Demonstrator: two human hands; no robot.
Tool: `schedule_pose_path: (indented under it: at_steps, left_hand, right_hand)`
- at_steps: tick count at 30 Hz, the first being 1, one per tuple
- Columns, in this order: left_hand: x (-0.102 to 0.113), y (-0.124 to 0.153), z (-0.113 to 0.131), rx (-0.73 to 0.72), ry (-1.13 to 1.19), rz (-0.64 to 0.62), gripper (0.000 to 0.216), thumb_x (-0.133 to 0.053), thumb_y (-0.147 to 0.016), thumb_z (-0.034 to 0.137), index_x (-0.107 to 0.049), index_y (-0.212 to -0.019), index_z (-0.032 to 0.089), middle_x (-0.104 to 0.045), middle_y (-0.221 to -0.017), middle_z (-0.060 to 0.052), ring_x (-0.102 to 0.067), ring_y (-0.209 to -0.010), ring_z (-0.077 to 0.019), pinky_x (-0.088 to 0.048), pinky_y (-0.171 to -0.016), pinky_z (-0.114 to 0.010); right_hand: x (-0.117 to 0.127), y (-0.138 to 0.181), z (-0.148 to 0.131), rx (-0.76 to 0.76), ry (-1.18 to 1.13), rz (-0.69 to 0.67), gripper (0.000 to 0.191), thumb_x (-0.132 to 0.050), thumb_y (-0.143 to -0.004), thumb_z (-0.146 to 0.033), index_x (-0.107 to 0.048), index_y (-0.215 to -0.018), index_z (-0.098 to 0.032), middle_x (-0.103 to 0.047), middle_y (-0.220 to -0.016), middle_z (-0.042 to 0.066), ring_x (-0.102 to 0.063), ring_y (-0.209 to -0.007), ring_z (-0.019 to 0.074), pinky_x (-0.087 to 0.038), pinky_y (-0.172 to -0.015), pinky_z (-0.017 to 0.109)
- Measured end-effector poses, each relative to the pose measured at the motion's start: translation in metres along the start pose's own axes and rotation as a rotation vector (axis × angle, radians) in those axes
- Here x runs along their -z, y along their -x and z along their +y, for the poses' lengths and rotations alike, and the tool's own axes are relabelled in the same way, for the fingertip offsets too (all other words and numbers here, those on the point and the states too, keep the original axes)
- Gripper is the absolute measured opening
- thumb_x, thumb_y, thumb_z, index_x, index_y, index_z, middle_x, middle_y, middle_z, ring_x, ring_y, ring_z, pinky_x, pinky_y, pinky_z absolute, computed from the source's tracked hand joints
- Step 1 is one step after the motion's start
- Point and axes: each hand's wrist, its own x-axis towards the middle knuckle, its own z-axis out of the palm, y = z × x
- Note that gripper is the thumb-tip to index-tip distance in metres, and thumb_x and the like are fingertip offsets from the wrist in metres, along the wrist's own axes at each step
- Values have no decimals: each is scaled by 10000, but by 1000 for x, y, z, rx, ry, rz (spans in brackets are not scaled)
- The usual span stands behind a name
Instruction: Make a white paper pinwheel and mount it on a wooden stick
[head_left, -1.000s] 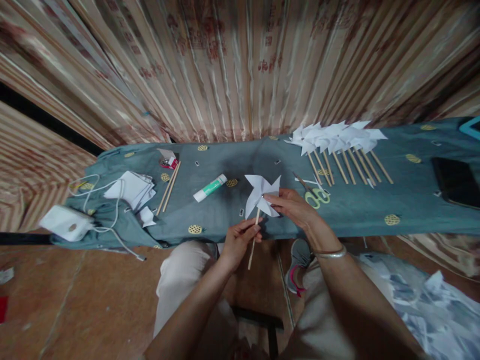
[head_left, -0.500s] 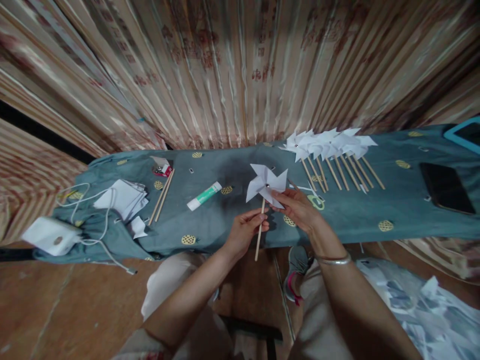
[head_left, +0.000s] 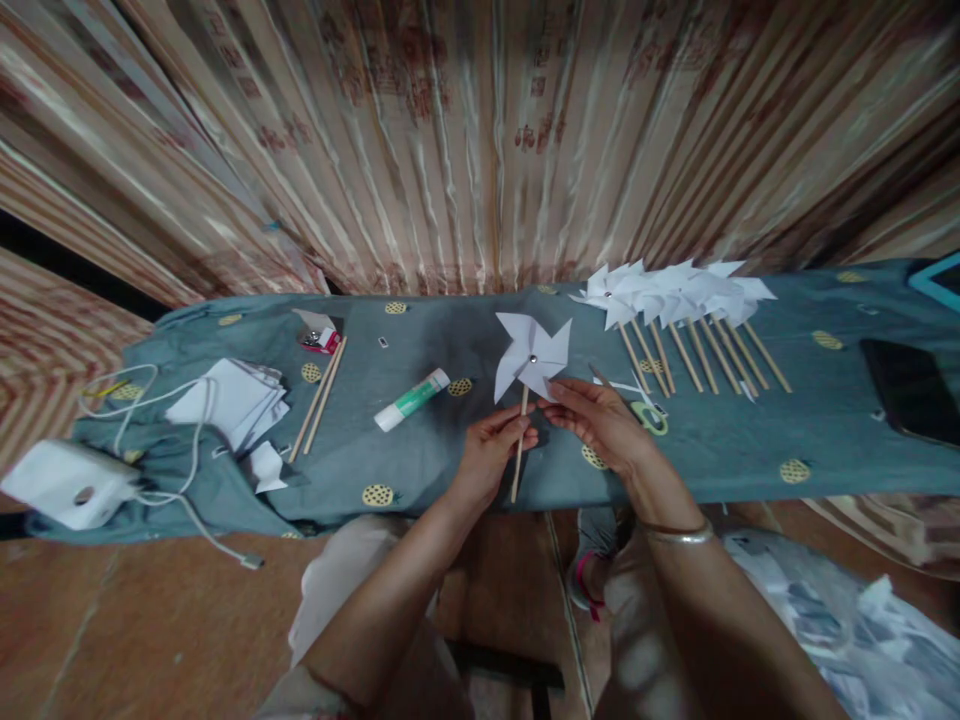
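A white paper pinwheel on a thin wooden stick is held up over the front of the table, a metal pin at its centre. My left hand is closed round the stick just below the blades. With thumb and fingers together, my right hand pinches the tip of the lower right blade. To the right lies a row of several finished pinwheels, their sticks pointing toward me. Green-handled scissors lie beside my right hand, partly hidden behind it.
A glue stick, two wooden sticks, a small red box of pins and a stack of white paper lie left. A white power bank with cables is farther left. A dark phone lies right, a plastic bag below.
The pinwheel has turned slightly and risen a little. My right fingers have slid from near its centre down to a lower blade's tip. The view has shifted slightly.
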Motion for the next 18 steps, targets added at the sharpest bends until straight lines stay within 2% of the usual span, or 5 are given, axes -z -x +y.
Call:
schedule_pose_path:
  at_steps: [3, 8, 13, 18]
  left_hand:
    - [-1, -5, 1, -17, 15, 7, 422, -921, -475, 338, -785, -820, 137, -727, -744, -35, -620, -620, -89, -541, -658, -233]
    - [4, -7, 4, -26, -20, 18, 355, -892, -547, 302, -781, -840, 135, -723, -756, -38, -612, -636, -97, -537, -683, -260]
    - [7, -9, 10, -54, -23, 26, 395, -898, -527, 319, -776, -855, 136, -742, -850, -57, -613, -666, -97, -517, -705, -259]
    - [9, -13, 16, -85, -5, 68, 379, -906, -476, 323, -751, -771, 144, -696, -720, -14, -606, -651, -102, -486, -706, -256]
  right_hand:
    - [-3, -4, 0, 32, 18, 10, 427, -847, -555, -529, -688, -799, -216, -735, -772, 25, -640, -638, 117, -528, -647, 248]
    - [-9, -10, 3, 72, 53, 28, 448, -844, -521, -580, -683, -750, -231, -723, -767, 25, -635, -650, 155, -535, -658, 303]
    - [-19, -10, 5, 42, 28, 34, 468, -869, -496, -558, -707, -766, -213, -717, -756, 27, -604, -635, 130, -518, -666, 289]
    - [-22, -8, 8, 43, 75, 9, 458, -855, -518, -562, -707, -753, -199, -716, -740, 35, -609, -649, 140, -501, -672, 297]
